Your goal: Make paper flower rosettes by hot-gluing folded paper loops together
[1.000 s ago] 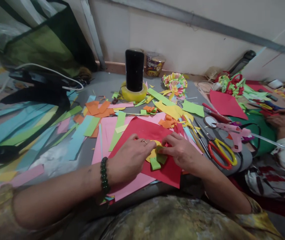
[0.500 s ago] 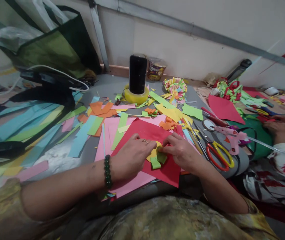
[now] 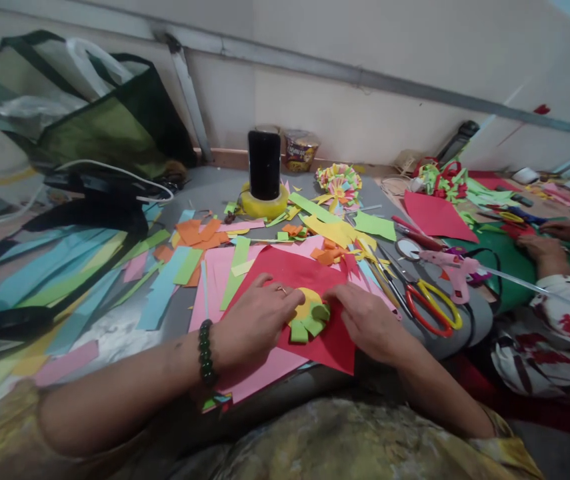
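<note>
A yellow paper disc [image 3: 306, 303] with light green paper loops [image 3: 309, 325] along its lower and right edge lies over a red paper sheet [image 3: 332, 347]. My left hand [image 3: 259, 317] grips the disc at its left edge, thumb hidden beneath the fingers. On the other side, my right hand [image 3: 367, 320] is beside the disc's right edge with the fingers drawn together. Whatever is between those fingertips is too small to make out. Pink paper sheets [image 3: 259, 383] lie under the red one.
A phone [image 3: 263, 165] stands in a yellow tape roll [image 3: 265, 205]. Coloured paper strips [image 3: 165, 287] spread leftward. To the right lie scissors [image 3: 429, 310], a pink glue gun [image 3: 452, 270] and a red sheet [image 3: 439, 217]. Another person's hand [image 3: 545, 253] works at far right.
My right hand has drawn back slightly from the disc, uncovering more green loops on its right edge. My left hand stays at the disc. The camera view has shifted a little.
</note>
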`<action>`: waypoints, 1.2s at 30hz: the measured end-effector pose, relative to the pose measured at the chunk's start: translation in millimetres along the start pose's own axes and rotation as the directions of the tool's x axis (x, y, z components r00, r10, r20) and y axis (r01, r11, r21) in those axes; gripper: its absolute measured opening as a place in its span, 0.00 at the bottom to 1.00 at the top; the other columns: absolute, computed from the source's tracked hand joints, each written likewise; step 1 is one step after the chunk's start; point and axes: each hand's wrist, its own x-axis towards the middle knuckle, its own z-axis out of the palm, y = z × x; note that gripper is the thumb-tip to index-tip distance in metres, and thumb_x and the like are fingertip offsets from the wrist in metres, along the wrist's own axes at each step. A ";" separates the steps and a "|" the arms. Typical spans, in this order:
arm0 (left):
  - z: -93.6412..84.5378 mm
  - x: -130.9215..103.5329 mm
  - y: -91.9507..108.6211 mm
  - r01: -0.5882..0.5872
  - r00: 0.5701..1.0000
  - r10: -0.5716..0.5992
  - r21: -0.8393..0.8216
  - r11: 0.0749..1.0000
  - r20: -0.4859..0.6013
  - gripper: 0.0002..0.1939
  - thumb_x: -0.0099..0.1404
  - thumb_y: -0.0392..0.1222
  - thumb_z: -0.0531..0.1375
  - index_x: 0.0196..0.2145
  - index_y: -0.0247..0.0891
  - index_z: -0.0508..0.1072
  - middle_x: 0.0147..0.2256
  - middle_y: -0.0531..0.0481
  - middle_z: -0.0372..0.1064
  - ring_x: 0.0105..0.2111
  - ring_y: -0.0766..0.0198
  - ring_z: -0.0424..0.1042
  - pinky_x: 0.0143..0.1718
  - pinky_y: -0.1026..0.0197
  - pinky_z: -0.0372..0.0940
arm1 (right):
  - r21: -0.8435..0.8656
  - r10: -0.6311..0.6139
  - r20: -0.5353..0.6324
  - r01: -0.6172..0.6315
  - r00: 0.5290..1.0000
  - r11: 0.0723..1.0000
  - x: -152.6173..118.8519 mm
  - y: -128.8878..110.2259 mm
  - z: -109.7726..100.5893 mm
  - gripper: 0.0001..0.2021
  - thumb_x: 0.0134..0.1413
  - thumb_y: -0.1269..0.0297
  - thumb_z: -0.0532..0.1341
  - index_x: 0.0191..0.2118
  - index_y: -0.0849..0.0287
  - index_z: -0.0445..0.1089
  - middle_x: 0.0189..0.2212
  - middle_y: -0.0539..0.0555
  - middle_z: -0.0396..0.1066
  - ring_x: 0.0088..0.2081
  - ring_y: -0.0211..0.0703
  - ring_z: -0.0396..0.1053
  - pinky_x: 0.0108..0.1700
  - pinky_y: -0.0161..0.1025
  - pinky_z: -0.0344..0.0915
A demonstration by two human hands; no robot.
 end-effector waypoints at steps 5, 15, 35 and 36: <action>-0.7 0.5 -3.2 -0.034 0.999 0.034 0.013 0.999 0.028 0.11 0.64 0.28 0.54 0.37 0.39 0.73 0.40 0.45 0.78 0.42 0.53 0.72 0.44 0.52 0.58 | 0.000 -0.057 -0.066 0.057 0.996 0.998 -13.5 -14.9 10.2 0.19 0.51 0.82 0.51 0.45 0.60 0.71 0.35 0.57 0.76 0.37 0.46 0.73 0.38 0.40 0.69; 1.9 -2.2 -3.5 -0.088 0.995 0.091 -0.060 0.994 0.033 0.18 0.74 0.38 0.45 0.38 0.39 0.75 0.41 0.45 0.77 0.41 0.55 0.74 0.47 0.51 0.62 | 0.087 -0.044 -0.369 0.082 0.928 0.993 -38.8 -4.4 -9.3 0.10 0.63 0.75 0.53 0.41 0.57 0.70 0.33 0.55 0.78 0.34 0.41 0.76 0.36 0.35 0.71; 2.7 -5.9 0.6 -0.150 0.983 0.149 0.000 0.989 -0.103 0.24 0.73 0.38 0.42 0.34 0.41 0.77 0.37 0.44 0.79 0.32 0.57 0.76 0.35 0.57 0.71 | 0.339 0.846 -0.442 -0.818 0.297 0.465 -76.2 155.2 -54.6 0.13 0.37 0.53 0.69 0.19 0.53 0.68 0.13 0.47 0.63 0.23 0.44 0.66 0.28 0.39 0.62; 2.8 -6.0 0.5 -0.142 0.986 0.141 0.001 0.990 -0.086 0.24 0.73 0.38 0.42 0.34 0.41 0.78 0.38 0.44 0.79 0.32 0.56 0.76 0.35 0.56 0.71 | 0.355 0.845 -0.447 -0.809 0.293 0.468 -74.8 155.2 -56.6 0.14 0.37 0.55 0.70 0.17 0.53 0.65 0.11 0.46 0.60 0.20 0.42 0.63 0.26 0.38 0.60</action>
